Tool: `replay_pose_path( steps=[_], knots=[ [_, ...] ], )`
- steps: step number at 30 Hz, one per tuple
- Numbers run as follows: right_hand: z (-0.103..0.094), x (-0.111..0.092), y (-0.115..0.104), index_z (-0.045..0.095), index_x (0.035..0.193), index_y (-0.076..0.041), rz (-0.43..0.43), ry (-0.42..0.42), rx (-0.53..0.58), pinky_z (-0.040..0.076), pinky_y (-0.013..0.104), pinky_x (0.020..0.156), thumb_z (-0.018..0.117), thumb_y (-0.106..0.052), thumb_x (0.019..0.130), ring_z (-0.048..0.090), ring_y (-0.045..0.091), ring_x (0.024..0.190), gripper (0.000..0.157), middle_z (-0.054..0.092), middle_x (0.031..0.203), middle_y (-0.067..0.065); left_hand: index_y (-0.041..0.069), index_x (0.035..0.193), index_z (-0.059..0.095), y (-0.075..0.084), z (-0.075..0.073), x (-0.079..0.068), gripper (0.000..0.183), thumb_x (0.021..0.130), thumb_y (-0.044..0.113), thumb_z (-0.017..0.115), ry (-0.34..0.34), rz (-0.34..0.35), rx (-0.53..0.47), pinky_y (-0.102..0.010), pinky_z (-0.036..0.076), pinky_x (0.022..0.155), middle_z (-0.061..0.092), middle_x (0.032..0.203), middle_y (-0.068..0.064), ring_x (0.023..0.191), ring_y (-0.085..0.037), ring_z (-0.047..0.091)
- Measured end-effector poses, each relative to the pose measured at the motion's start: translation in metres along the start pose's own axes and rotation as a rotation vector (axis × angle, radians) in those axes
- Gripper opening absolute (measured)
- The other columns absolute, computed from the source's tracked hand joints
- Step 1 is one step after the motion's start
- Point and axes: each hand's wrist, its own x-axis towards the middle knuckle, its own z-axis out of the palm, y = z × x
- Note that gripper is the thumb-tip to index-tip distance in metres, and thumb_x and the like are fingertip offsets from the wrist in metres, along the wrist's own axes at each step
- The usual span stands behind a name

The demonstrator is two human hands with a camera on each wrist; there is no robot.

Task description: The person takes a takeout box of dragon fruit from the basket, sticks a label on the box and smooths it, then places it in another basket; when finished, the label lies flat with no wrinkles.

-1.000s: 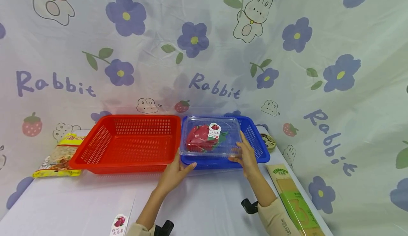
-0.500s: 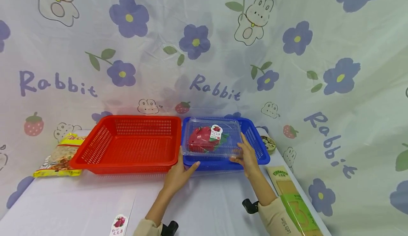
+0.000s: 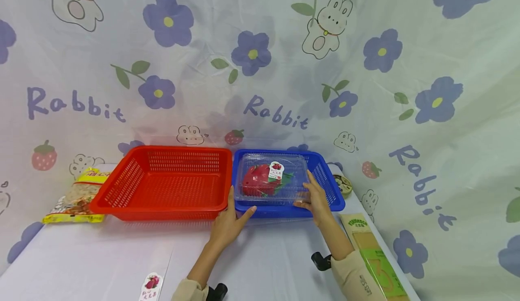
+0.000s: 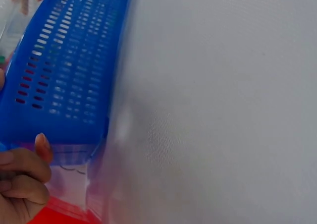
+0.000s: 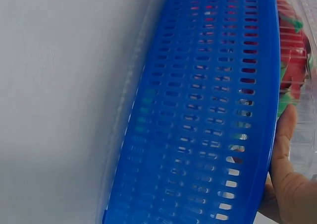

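A clear plastic clamshell box point(image 3: 298, 181) with a red dragon fruit point(image 3: 257, 181) and a fruit label point(image 3: 276, 170) lies in the blue basket point(image 3: 325, 174). My right hand point(image 3: 317, 197) holds the box near its front right corner. In the right wrist view its thumb point(image 5: 286, 132) presses on the clear plastic just inside the basket rim. My left hand point(image 3: 227, 222) is at the basket's front left corner, its thumb spread toward the right. In the left wrist view several loosely bent fingers point(image 4: 27, 172) lie outside the basket's end wall, one fingertip right at it.
A red basket point(image 3: 174, 215) stands left of the blue one. Farther left leans a yellow-edged snack bag point(image 3: 79, 197). A round tin point(image 3: 343, 184) and a long green-labelled packet point(image 3: 375, 256) lie on the right. A fruit label card point(image 3: 151, 287) is at the table's front.
The clamshell box has shifted slightly right and down into the blue basket. My left hand has moved a little right, away from the box's left edge. The right hand stays on the box.
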Motion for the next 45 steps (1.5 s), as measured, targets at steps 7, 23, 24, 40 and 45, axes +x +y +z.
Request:
replay_pose_path(
  steps=[7, 23, 24, 40, 45],
  knots=[
    [-0.004, 0.009, 0.002, 0.018, 0.159, -0.031, 0.005, 0.015, -0.015, 0.059, 0.032, 0.075, 0.039, -0.022, 0.104, 0.059, 0.019, 0.089, 0.06, 0.019, 0.162, 0.017, 0.018, 0.161, 0.002, 0.001, 0.002, 0.001, 0.106, 0.087, 0.071, 0.057, -0.009, -0.018, 0.01, -0.029, 0.037, 0.055, 0.052, 0.07, -0.004, 0.061, -0.018, 0.051],
    [-0.011, 0.018, 0.003, 0.015, 0.16, -0.03, 0.034, -0.008, -0.045, 0.06, 0.032, 0.074, 0.038, -0.022, 0.105, 0.061, 0.025, 0.089, 0.06, 0.02, 0.162, 0.019, 0.024, 0.161, -0.003, 0.0, 0.003, -0.001, 0.106, 0.086, 0.074, 0.054, -0.029, -0.032, 0.007, -0.03, 0.037, 0.054, 0.046, 0.065, -0.006, 0.06, -0.02, 0.051],
    [-0.011, 0.019, 0.003, 0.016, 0.16, -0.03, 0.036, -0.008, -0.044, 0.06, 0.032, 0.075, 0.038, -0.022, 0.105, 0.061, 0.027, 0.092, 0.059, 0.019, 0.163, 0.018, 0.024, 0.161, -0.003, 0.0, 0.003, -0.001, 0.106, 0.086, 0.074, 0.054, -0.031, -0.033, 0.006, -0.029, 0.037, 0.054, 0.046, 0.065, -0.006, 0.06, -0.02, 0.051],
    [-0.01, 0.028, 0.004, 0.016, 0.16, -0.031, 0.065, -0.03, -0.067, 0.059, 0.033, 0.075, 0.038, -0.022, 0.104, 0.038, 0.041, 0.127, 0.061, 0.011, 0.165, 0.018, 0.023, 0.161, -0.003, 0.001, 0.001, -0.001, 0.105, 0.087, 0.071, 0.055, -0.031, -0.033, 0.002, -0.031, 0.042, 0.056, 0.047, 0.067, -0.006, 0.066, -0.022, 0.054],
    [-0.009, 0.03, 0.003, 0.016, 0.16, -0.03, 0.07, -0.03, -0.079, 0.06, 0.034, 0.076, 0.037, -0.021, 0.105, 0.036, 0.041, 0.127, 0.059, 0.011, 0.166, 0.016, 0.022, 0.161, -0.002, 0.001, 0.001, -0.001, 0.105, 0.087, 0.071, 0.055, -0.022, -0.028, 0.012, -0.037, 0.051, 0.063, 0.051, 0.071, -0.006, 0.073, -0.024, 0.057]
  ],
)
